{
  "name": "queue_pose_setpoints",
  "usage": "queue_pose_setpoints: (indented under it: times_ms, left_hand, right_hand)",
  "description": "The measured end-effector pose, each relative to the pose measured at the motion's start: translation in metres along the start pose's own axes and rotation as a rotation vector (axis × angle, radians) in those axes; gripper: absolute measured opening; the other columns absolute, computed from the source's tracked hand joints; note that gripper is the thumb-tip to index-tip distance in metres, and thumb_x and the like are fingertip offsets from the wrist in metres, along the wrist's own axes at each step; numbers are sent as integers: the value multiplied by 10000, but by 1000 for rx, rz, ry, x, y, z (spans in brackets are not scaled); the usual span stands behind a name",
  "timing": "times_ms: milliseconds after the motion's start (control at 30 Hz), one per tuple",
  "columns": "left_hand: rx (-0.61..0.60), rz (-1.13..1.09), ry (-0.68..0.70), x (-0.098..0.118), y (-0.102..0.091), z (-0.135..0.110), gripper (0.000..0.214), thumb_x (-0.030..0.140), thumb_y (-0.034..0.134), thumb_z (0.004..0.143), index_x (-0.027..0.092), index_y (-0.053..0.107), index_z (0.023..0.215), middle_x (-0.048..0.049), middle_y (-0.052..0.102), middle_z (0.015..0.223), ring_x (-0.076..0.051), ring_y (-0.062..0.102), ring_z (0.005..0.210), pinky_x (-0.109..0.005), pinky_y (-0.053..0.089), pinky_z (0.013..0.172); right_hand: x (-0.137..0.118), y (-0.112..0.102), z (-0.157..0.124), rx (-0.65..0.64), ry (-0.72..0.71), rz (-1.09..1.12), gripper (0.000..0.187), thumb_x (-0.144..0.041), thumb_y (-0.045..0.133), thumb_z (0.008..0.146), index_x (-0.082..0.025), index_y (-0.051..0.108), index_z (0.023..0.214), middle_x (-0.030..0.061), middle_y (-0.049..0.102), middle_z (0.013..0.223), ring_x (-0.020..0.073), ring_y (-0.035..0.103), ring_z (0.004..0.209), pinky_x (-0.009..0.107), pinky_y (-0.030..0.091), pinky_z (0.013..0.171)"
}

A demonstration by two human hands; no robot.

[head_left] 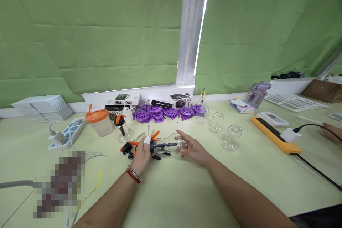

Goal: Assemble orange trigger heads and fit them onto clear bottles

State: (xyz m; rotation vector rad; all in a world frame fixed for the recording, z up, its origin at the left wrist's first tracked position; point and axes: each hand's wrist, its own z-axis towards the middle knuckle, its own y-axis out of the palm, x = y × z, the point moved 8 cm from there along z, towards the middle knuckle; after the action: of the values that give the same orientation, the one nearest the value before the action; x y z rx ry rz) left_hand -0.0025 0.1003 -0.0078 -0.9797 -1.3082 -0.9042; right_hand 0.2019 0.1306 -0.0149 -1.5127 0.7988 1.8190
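A clear glass bottle (174, 139) lies sideways between my hands, low over the table. My left hand (142, 155) is wrapped round its black top (152, 147), and a dark tube (167, 145) runs from that top inside the glass. At the right end, my right hand (195, 149) curls its fingers and thumb round the bottle's base. Beneath and beside my left hand lie loose black and orange tops (128, 148), partly hidden by it. A similar glass bottle with an orange and black top (123, 131) stands just behind on the left.
Several glass bottles without tops (229, 141) stand right of centre. Purple wheel-shaped parts (157, 111) and small boxes (127, 98) lie along the back. An orange-lidded jug (99, 123) and white power strip (68, 134) are left; a yellow power strip (275, 135) and another person's hand (331, 132) are right.
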Motion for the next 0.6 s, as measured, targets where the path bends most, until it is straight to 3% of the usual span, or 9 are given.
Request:
queue_pose_setpoints:
  times_ms: [100, 233, 433, 600]
  left_hand:
    - [-12, -52, -73, -5, 1, -1, 313, 415, 499, 791, 165, 576, 964, 3, 571, 677, -112, 497, 531, -232, 461, 467]
    - [-32, -82, -70, -8, 2, 0, 262, 380, 517, 781, 179, 582, 936, 12, 572, 664, -112, 496, 528, -227, 453, 457]
    - [-12, -187, -69, -17, 2, 5, 183, 317, 552, 753, 193, 578, 885, -4, 606, 687, -116, 530, 543, -221, 463, 473]
    - [-94, -245, -60, -14, 4, 6, 128, 290, 574, 699, 199, 541, 783, 30, 549, 625, -107, 499, 532, -216, 460, 488]
  right_hand:
    - [2, -1, 1, 24, 14, 3, 716, -438, 672, 791, -327, 341, 1416, 92, 450, 1213, 135, 616, 752, 294, 509, 595]
    - [7, -3, 1, 57, 55, 46, 676, -465, 645, 806, -283, 361, 1391, 69, 507, 1090, 132, 636, 651, 283, 491, 535]
    - [10, -1, 0, 101, 118, 107, 648, -500, 626, 810, -203, 387, 1333, -19, 551, 728, 133, 604, 525, 235, 431, 436]
    - [12, 1, 0, 107, 162, 158, 637, -511, 628, 804, -193, 396, 1305, -7, 593, 725, 122, 593, 499, 216, 417, 409]
